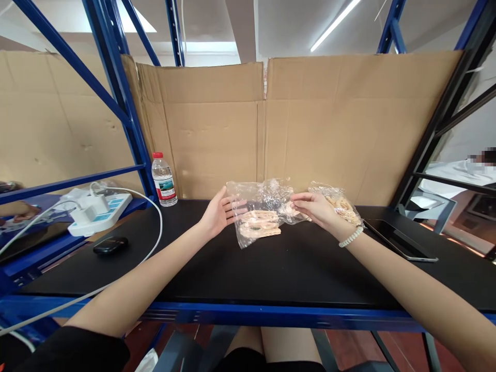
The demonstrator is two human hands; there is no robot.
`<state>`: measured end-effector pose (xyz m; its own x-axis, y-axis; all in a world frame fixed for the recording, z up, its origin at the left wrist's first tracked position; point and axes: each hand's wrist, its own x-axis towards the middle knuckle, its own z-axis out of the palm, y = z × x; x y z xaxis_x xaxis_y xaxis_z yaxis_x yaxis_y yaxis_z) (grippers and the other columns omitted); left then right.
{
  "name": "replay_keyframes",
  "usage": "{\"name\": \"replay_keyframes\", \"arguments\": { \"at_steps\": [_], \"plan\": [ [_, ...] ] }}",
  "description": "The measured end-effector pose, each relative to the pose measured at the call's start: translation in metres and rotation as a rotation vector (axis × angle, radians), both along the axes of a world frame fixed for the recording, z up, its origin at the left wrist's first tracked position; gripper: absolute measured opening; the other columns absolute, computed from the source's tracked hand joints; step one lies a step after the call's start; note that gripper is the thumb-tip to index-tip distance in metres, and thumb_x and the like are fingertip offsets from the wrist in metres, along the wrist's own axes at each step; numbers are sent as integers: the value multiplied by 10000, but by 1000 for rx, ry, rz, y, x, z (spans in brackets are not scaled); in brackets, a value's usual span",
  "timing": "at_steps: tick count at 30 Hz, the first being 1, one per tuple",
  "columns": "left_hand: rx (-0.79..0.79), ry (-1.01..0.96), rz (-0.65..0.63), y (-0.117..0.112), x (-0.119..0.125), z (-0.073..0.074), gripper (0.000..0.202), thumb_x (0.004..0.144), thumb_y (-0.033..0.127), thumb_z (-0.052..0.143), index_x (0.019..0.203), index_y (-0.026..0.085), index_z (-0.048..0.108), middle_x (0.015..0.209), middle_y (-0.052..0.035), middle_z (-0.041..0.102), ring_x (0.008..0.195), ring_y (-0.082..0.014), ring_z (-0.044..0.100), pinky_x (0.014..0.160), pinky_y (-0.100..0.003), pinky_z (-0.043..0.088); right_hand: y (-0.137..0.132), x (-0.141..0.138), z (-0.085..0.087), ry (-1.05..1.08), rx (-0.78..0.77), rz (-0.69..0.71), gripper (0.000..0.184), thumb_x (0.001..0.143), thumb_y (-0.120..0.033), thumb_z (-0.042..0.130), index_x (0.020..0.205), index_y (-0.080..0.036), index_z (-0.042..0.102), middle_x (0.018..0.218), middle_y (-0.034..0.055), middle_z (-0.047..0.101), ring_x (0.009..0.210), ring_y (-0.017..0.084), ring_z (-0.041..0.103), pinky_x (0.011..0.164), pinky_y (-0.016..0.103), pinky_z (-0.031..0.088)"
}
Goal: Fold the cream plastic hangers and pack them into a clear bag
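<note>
A clear plastic bag (248, 235) lies on the black tabletop (271, 279) with a stack of flat, pale wooden pieces (260, 223) inside. My left hand (217, 213) is at its left edge, fingers spread and overlapping the film. From the right reaches my right hand (318, 207), fingers stretched toward crumpled clear plastic (277, 192) beside the stack; its fingertips are at the plastic, and I see no firm grip. Behind the right hand, partly hidden by it, is another clear bag (343, 204) with pale wooden pieces. A pale beaded bracelet (351, 237) circles my right wrist.
Left of the hands stand a red-capped water bottle (164, 181) and a white power strip (101, 213) with a trailing cable (160, 227). A black mouse (110, 245) lies nearby. A tablet (401, 240) rests at right. Cardboard (217, 144) walls the back.
</note>
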<state>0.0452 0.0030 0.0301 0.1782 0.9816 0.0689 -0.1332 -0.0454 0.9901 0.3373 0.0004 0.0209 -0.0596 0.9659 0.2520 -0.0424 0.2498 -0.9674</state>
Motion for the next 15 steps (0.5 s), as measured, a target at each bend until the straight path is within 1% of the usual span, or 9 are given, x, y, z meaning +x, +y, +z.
{"name": "replay_keyframes", "arguments": {
  "at_steps": [2, 4, 6, 8, 10, 12, 15],
  "plan": [
    [-41, -54, -21, -12, 3, 1, 712, 818, 757, 369, 1070, 145, 632, 1239, -181, 653, 1033, -303, 679, 837, -404, 574, -7, 5, -5, -34, 10, -19, 111, 689, -144, 721, 799, -154, 706, 839, 47, 684, 695, 121, 622, 660, 253, 526],
    [-62, -52, -17, -21, 6, -2, 705, 812, 755, 394, 1039, 143, 659, 1190, -173, 679, 970, -281, 699, 795, -379, 583, -11, 10, -10, -62, 18, -45, 110, 679, -144, 710, 787, -157, 712, 808, 40, 681, 695, 126, 615, 650, 255, 516],
    [-53, 10, 5, -28, 8, -9, 541, 802, 641, 561, 1009, 156, 681, 1095, -144, 720, 890, -244, 716, 760, -346, 587, -12, 14, -14, -81, 13, -72, 126, 675, -132, 688, 794, -160, 717, 755, 31, 672, 691, 132, 615, 661, 264, 519],
    [-45, 62, 23, -33, 10, -17, 371, 743, 460, 729, 952, 155, 702, 968, -117, 746, 807, -214, 722, 740, -323, 587, -12, 18, -19, -96, -2, -93, 133, 678, -123, 666, 795, -163, 715, 734, 30, 670, 682, 133, 619, 679, 274, 529],
    [-43, 79, 40, -34, 12, -25, 285, 685, 335, 801, 874, 140, 713, 862, -101, 747, 743, -196, 717, 729, -315, 587, -12, 20, -24, -117, -23, -101, 123, 687, -122, 651, 786, -164, 711, 738, 37, 677, 678, 136, 629, 685, 284, 541],
    [-24, 88, 71, -34, 12, -30, 244, 667, 296, 816, 811, 130, 712, 798, -88, 739, 691, -178, 706, 717, -312, 587, -10, 23, -29, -152, -42, -96, 121, 689, -120, 649, 784, -164, 710, 729, 45, 682, 670, 145, 635, 672, 295, 550],
    [24, 94, 120, -32, 12, -33, 249, 668, 302, 814, 804, 123, 707, 754, -72, 726, 642, -154, 681, 701, -306, 583, -8, 26, -35, -213, -45, -95, 117, 677, -123, 674, 781, -165, 707, 694, 47, 678, 653, 161, 639, 653, 315, 556]
  ]
}}
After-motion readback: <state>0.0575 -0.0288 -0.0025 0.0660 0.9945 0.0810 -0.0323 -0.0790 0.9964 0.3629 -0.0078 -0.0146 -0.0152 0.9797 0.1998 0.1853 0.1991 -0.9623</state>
